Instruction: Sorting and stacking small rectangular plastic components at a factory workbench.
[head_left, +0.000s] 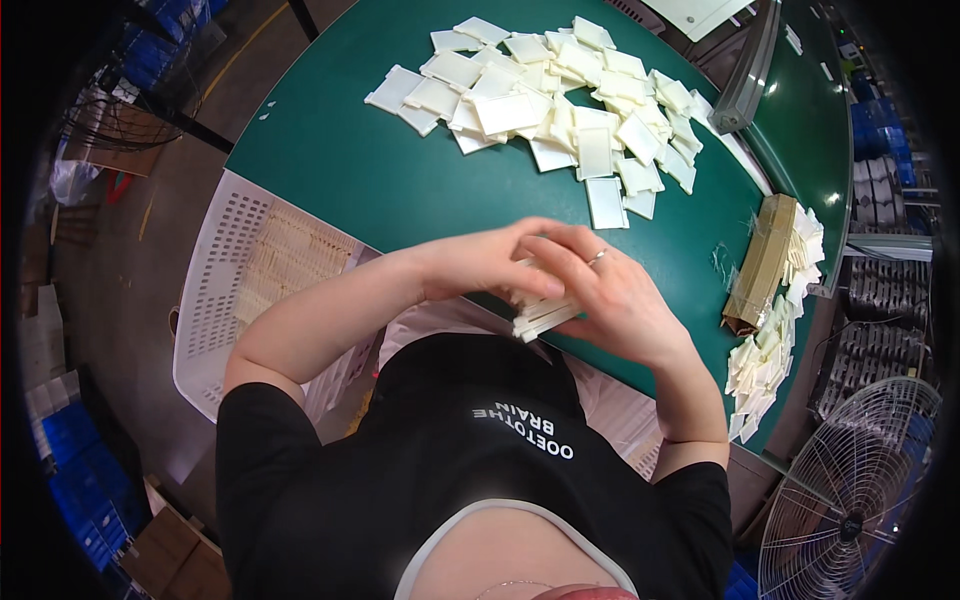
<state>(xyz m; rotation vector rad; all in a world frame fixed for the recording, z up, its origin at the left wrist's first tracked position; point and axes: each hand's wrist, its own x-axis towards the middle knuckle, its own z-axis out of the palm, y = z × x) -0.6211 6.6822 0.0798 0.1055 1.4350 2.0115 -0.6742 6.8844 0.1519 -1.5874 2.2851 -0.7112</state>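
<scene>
Both my hands meet at the near edge of the green table, around a small stack of cream plastic plates. My right hand, with a ring on one finger, wraps over the stack from the right. From the left, my left hand closes on the same stack, its fingers partly hidden behind the right hand. The plates' edges show below the fingers. Beyond my hands lies a loose heap of flat, roughly square cream plastic plates, with one plate at its near end.
A white perforated basket with rows of cream pieces stands at the left. On the table's right side are a cardboard box and a pile of cream pieces. A wire-guarded fan is at the lower right.
</scene>
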